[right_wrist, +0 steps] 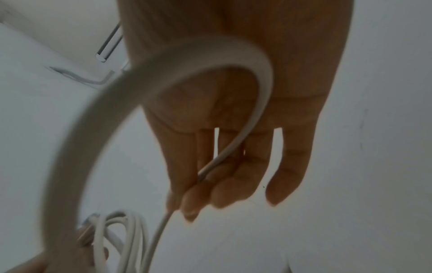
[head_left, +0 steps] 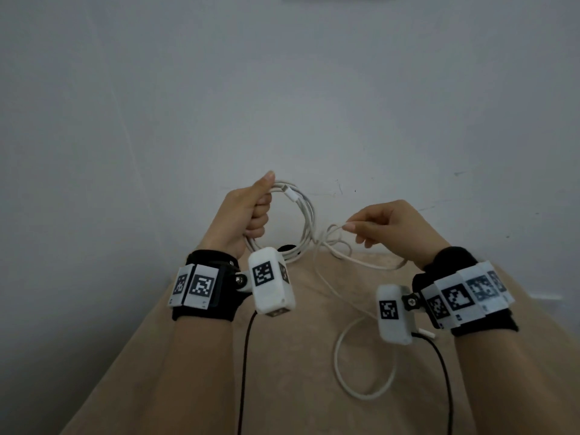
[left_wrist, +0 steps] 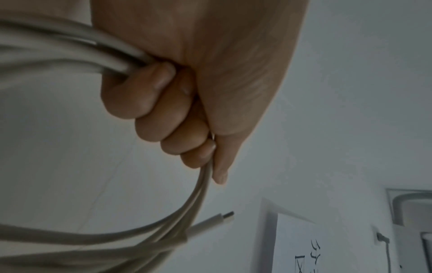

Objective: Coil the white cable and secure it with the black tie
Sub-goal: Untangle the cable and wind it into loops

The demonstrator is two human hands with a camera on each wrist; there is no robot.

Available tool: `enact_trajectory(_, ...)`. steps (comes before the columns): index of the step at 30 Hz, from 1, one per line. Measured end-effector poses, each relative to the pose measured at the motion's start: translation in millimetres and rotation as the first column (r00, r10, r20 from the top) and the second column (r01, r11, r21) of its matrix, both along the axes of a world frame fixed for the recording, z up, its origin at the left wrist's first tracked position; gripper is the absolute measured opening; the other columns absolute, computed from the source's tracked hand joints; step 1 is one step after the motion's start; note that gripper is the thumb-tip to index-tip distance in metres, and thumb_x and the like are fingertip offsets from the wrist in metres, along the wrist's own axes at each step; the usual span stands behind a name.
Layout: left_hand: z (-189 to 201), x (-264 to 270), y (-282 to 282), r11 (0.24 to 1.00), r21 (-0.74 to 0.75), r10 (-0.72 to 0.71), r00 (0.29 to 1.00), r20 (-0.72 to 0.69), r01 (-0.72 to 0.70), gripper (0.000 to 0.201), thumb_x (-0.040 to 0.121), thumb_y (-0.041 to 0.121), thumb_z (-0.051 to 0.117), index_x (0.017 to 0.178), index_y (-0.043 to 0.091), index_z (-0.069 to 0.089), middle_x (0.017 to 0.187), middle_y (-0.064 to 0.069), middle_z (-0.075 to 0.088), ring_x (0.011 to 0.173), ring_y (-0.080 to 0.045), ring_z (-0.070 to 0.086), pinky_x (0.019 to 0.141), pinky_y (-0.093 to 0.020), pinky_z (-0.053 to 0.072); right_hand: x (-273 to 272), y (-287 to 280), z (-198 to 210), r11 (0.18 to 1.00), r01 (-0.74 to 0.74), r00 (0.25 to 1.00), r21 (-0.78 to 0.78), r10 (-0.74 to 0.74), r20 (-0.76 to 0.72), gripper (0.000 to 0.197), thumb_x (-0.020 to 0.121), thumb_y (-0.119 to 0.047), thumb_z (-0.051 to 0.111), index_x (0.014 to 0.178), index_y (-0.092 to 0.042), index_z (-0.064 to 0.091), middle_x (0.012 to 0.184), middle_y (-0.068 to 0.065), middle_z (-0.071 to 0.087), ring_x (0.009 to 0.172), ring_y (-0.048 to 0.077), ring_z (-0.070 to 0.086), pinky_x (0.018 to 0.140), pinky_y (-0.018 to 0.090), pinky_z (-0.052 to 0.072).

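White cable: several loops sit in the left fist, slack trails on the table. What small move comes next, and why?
Probably swing the right hand toward the left hand to lay another loop: the white cable there is only partly coiled, and slack still lies on the table.

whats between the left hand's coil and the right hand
In the head view, a slack stretch of white cable with a loose loop bridges the coil in the left hand and the right hand, which pinches it.

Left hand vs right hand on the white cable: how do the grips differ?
The left hand fists its fingers round the bundled loops of the thin white cable; the right hand pinches a single strand at its fingertips. The left thumb points up; the right hand's outer fingers stay loosely extended. Both hold the same cable, raised above the beige surface.
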State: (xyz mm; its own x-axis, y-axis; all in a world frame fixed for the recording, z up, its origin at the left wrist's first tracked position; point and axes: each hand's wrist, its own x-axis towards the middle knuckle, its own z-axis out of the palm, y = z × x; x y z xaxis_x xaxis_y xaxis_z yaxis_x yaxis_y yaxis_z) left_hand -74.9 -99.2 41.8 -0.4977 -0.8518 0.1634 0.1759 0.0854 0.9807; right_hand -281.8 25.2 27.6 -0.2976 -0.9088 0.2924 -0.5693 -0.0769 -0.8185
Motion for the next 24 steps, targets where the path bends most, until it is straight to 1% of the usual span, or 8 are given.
enact_trajectory(5, 0.0, 6.8, -4.7, 0.997, 0.047, 0.059, 0.996, -0.067, -0.056, 0.047, 0.093, 0.043, 0.056, 0.057, 0.024, 0.031, 0.046, 0.011, 0.020, 0.036, -0.004, 0.013, 0.039, -0.019, 0.008, -8.7, 1.0, 0.1, 0.977, 0.194, 0.975, -0.087, -0.182, 0.129, 0.014, 0.090, -0.021, 0.062, 0.083, -0.016, 0.073, 0.067, -0.001, 0.066, 0.052, 0.010, 0.054, 0.056, 0.020, 0.051)
enact_trajectory(8, -0.4, 11.0, -8.3, 0.993, 0.080, 0.092, 0.992, -0.086, -0.086, 0.046, 0.092, 0.043, 0.057, 0.059, 0.023, 0.031, 0.046, 0.011, 0.019, 0.035, -0.004, 0.013, 0.036, -0.017, 0.009, -19.9, 1.8, -3.8, 0.932, 0.354, 0.914, -0.076, -0.327, 0.240, 0.021, 0.093, -0.020, 0.057, 0.076, -0.014, 0.069, 0.067, 0.002, 0.062, 0.049, 0.014, 0.051, 0.051, 0.023, 0.046)
enact_trajectory(11, -1.3, 14.4, -11.7, 0.988, 0.112, 0.115, 0.988, -0.101, -0.104, 0.046, 0.092, 0.043, 0.057, 0.059, 0.023, 0.031, 0.045, 0.011, 0.019, 0.034, -0.004, 0.013, 0.035, -0.016, 0.010, -31.7, 2.3, -7.7, 0.880, 0.475, 0.831, -0.025, -0.439, 0.342, 0.023, 0.096, -0.018, 0.051, 0.080, -0.009, 0.066, 0.070, 0.005, 0.061, 0.051, 0.018, 0.049, 0.055, 0.028, 0.048)
enact_trajectory(15, -1.1, 14.5, -11.4, 0.988, 0.117, 0.109, 0.989, -0.099, -0.098, 0.046, 0.092, 0.044, 0.057, 0.060, 0.024, 0.030, 0.046, 0.011, 0.019, 0.035, -0.004, 0.013, 0.036, -0.017, 0.009, -43.8, 1.9, -14.6, 0.837, 0.543, 0.769, 0.075, -0.531, 0.357, 0.019, 0.095, -0.008, 0.045, 0.098, -0.004, 0.064, 0.077, 0.007, 0.065, 0.061, 0.018, 0.054, 0.057, 0.030, 0.049)
enact_trajectory(18, 0.0, 11.1, -8.7, 0.991, 0.100, 0.095, 0.992, -0.088, -0.086, 0.047, 0.092, 0.043, 0.057, 0.060, 0.024, 0.030, 0.047, 0.011, 0.018, 0.036, -0.004, 0.012, 0.038, -0.020, 0.008, -47.6, -0.5, -19.9, 0.813, 0.571, 0.784, 0.111, -0.581, 0.219, 0.031, 0.090, 0.000, 0.041, 0.113, -0.007, 0.061, 0.109, 0.015, 0.066, 0.087, 0.028, 0.062, 0.080, 0.038, 0.053)
enact_trajectory(20, 0.4, 8.7, -7.0, 0.993, 0.092, 0.086, 0.992, -0.087, -0.078, 0.047, 0.092, 0.043, 0.058, 0.059, 0.024, 0.030, 0.047, 0.010, 0.018, 0.037, -0.004, 0.012, 0.039, -0.020, 0.007, -42.6, 0.7, -16.3, 0.803, 0.590, 0.801, 0.079, -0.595, 0.063, 0.034, 0.089, -0.002, 0.042, 0.116, -0.011, 0.062, 0.123, 0.012, 0.061, 0.109, 0.029, 0.057, 0.093, 0.032, 0.044)
enact_trajectory(22, 1.2, 6.2, -5.1, 0.994, 0.084, 0.077, 0.994, -0.084, -0.070, 0.047, 0.092, 0.043, 0.058, 0.059, 0.024, 0.031, 0.048, 0.010, 0.018, 0.037, -0.004, 0.012, 0.040, -0.021, 0.007, -33.5, 0.7, -10.9, 0.840, 0.542, 0.839, -0.004, -0.541, 0.058, 0.028, 0.091, -0.004, 0.045, 0.104, -0.017, 0.067, 0.115, 0.007, 0.066, 0.110, 0.024, 0.057, 0.095, 0.030, 0.041)
enact_trajectory(24, 1.9, 3.4, -3.0, 0.996, 0.071, 0.067, 0.995, -0.078, -0.061, 0.047, 0.092, 0.043, 0.058, 0.059, 0.024, 0.031, 0.047, 0.011, 0.019, 0.038, -0.004, 0.012, 0.041, -0.022, 0.007, -18.3, -0.6, -4.0, 0.902, 0.419, 0.906, -0.100, -0.409, 0.112, 0.027, 0.089, -0.005, 0.049, 0.087, -0.026, 0.067, 0.096, -0.002, 0.071, 0.101, 0.018, 0.063, 0.094, 0.034, 0.048)
